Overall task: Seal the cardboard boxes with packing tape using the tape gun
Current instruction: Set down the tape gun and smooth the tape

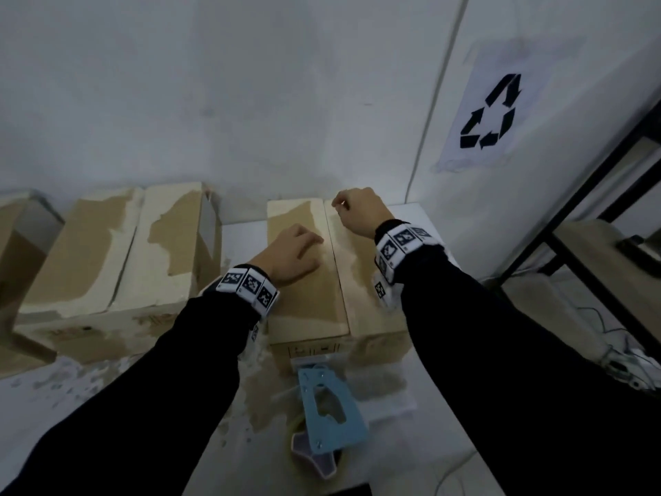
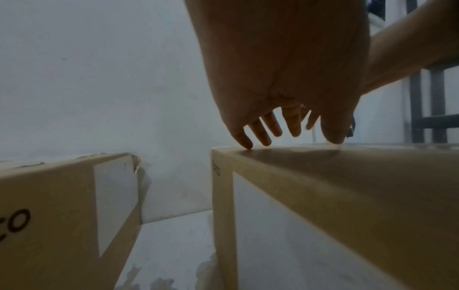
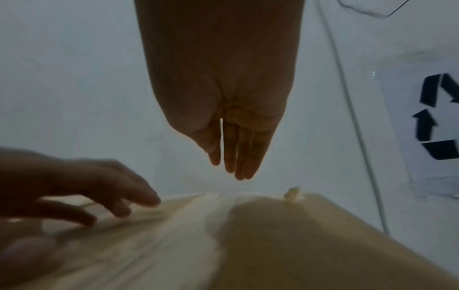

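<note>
A closed cardboard box (image 1: 322,281) with torn, peeled paper along its centre seam stands on the white table. My left hand (image 1: 297,248) lies on its left flap, fingers spread and straight, fingertips (image 2: 246,144) touching the top near the box's left edge. My right hand (image 1: 357,209) is over the far end of the right flap; in the right wrist view its fingers (image 3: 236,157) hang straight and together just above the box (image 3: 273,235), holding nothing. The blue tape gun (image 1: 329,413) lies on the table in front of the box, with no hand on it.
A second closed box (image 1: 118,252) stands to the left, and part of another (image 1: 14,245) at the far left. The white wall runs right behind the boxes, with a recycling sign (image 1: 490,112). A black metal rack (image 1: 590,209) and cables (image 1: 615,352) are at the right.
</note>
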